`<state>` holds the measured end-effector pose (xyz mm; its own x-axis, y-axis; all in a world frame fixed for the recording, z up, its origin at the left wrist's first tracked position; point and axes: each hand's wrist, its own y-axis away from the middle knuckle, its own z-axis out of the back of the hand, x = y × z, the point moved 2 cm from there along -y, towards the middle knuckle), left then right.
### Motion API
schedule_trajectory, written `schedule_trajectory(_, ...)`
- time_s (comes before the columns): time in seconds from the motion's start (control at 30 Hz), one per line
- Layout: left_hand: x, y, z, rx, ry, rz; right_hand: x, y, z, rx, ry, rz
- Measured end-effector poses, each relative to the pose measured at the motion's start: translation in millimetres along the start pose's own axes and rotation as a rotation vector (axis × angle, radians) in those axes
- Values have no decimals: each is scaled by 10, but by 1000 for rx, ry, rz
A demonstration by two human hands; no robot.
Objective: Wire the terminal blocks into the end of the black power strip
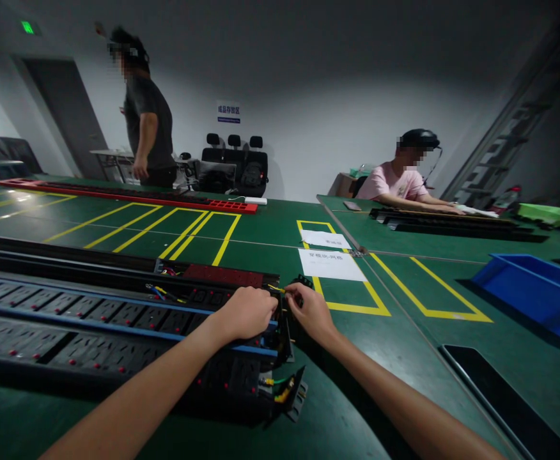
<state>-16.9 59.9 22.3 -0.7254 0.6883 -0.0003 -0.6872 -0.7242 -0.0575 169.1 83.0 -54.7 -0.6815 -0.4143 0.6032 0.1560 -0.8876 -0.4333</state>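
Several long black power strips with rows of sockets lie side by side in front of me, one with blue edges (196, 324). My left hand (248, 312) is closed over the right end of the strips; its fingertips and whatever they grip are hidden. Just right of it, my right hand (311, 313) pinches a thin yellow wire (276, 289) at the strip's end. On the nearest strip (102, 350), a green and yellow wire (280, 383) runs to a loose black end plate (299, 399). A dark red socket section (222, 275) sits behind my left hand.
White paper sheets (335, 265) lie on the green table (395, 364) amid yellow tape outlines. To the right are a blue bin (534, 294) and a dark phone-like slab (500, 396). A red strip (234, 206) lies farther back. One person stands behind the table; another sits at the right.
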Motion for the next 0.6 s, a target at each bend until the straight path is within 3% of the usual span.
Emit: schedule_trajectory(0.6,-14,6,17,25,-28,4,-21,6,-10,10,-4,21)
